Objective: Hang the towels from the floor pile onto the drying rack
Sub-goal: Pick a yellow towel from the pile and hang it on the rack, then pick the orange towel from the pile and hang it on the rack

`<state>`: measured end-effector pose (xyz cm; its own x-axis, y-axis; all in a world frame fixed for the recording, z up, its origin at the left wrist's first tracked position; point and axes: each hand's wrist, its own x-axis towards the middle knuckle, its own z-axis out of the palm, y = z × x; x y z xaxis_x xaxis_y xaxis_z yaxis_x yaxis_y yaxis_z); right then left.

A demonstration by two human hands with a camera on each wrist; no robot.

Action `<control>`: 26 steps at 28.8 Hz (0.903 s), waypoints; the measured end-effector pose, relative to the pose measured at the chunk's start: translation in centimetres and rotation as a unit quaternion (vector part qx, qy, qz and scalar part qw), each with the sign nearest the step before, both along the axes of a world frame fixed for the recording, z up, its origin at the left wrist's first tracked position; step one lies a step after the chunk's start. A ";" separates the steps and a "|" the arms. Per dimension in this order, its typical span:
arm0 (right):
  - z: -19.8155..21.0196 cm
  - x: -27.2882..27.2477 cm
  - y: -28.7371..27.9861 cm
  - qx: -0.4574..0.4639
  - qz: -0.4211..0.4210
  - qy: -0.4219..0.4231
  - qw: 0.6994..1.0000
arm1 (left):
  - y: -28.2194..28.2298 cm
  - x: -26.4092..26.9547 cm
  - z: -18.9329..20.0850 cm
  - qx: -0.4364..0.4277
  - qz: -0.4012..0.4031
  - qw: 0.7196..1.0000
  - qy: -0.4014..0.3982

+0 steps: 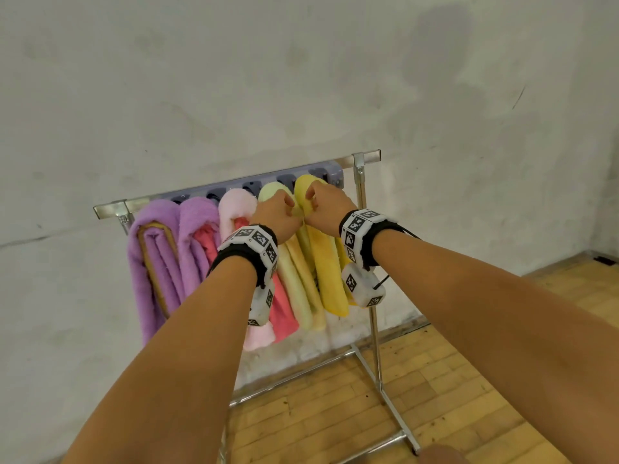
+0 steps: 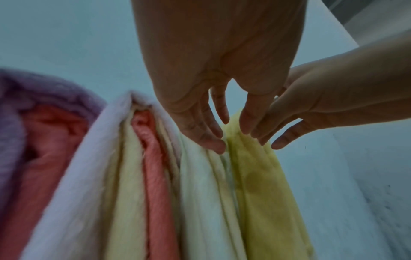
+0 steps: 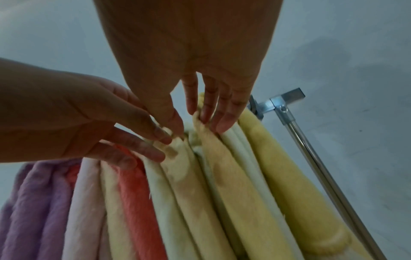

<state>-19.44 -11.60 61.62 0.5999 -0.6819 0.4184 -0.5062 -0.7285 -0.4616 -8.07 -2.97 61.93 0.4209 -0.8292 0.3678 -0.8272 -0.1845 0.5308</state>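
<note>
The rack bar (image 1: 234, 182) is full of towels (image 1: 201, 249) packed side by side, touching, with no gap between them. Both hands (image 1: 298, 209) sit at the yellow towel (image 1: 326, 262). The only bare bar is the short end (image 1: 366, 158) past the upright pole (image 1: 363, 209). The wall (image 1: 301, 78) stands close behind.

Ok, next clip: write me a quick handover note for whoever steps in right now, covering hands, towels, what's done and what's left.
Left hand: fingers pinching the top fold of the pale green towel at the rail.
Right hand: fingers pinching the top fold of the yellow towel beside it.
Drying rack: stands against the wall; two purple towels, a pink towel, a coral towel, the pale green and the yellow all hang over its rail.
Done: these towels are hung.
Left: finish settling the two being pinched. The floor pile is out of view, so I cannot tell whether more remain.
</note>
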 end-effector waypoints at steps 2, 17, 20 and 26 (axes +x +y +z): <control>-1.6 0.5 0.6 0.008 0.007 -0.005 1.000 | 0.7 0.3 -1.4 0.008 0.005 1.000 -0.007; -26.9 5.2 1.1 0.205 -0.007 0.086 0.975 | -0.7 4.6 -25.7 0.186 0.011 0.982 0.042; -33.2 5.2 1.0 0.244 -0.008 0.131 0.961 | -0.5 5.0 -32.2 0.232 0.015 0.969 0.080; -45.4 5.3 2.1 0.328 -0.032 0.191 0.924 | 0.0 5.0 -45.5 0.309 0.005 0.941 0.135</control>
